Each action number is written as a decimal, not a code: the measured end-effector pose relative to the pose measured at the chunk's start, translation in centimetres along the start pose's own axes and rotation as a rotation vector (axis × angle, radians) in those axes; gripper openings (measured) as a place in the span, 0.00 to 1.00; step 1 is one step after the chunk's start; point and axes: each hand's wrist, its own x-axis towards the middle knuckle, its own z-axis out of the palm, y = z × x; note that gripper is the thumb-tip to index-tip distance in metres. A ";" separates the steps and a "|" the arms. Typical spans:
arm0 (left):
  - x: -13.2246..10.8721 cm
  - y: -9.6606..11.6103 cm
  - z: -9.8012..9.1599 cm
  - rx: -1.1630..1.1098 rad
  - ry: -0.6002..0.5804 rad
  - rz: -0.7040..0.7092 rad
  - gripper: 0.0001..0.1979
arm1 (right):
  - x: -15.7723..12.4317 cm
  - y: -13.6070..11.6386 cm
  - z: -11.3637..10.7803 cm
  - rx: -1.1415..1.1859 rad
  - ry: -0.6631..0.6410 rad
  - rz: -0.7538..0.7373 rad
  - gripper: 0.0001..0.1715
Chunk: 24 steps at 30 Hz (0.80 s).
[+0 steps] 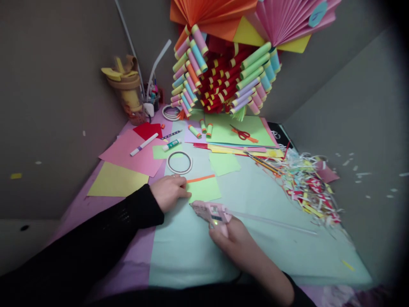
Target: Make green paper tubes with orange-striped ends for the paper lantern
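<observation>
One table, one glue gun, one green sheet: gluing near the sheet's edge looks like the step in hand.
Largest to smallest: an orange fan and a pink fan, two in all, rise over the table's back; the right hand wraps the gun's handle; the left hand, fingers apart and loosely bent, rests on the left side of the sheet, which lies flat mid-table with one orange strip along its far edge; one pair of scissors, one marker, three green rolls, one glue stick. The gun's nozzle points at the sheet's near left corner; touching, I cannot tell. The next move seems to call for a steady nozzle and paper held still.
</observation>
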 end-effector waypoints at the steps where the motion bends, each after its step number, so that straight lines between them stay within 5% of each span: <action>1: 0.0 0.0 0.0 0.000 0.002 0.005 0.16 | 0.0 0.0 0.0 -0.002 -0.003 0.001 0.28; 17: -0.1 0.0 0.1 0.037 0.012 0.010 0.16 | -0.1 0.0 0.0 -0.008 -0.004 0.012 0.29; 24: -0.1 0.1 0.1 0.064 0.015 0.021 0.15 | -0.3 -0.4 0.2 -0.184 -0.049 0.001 0.28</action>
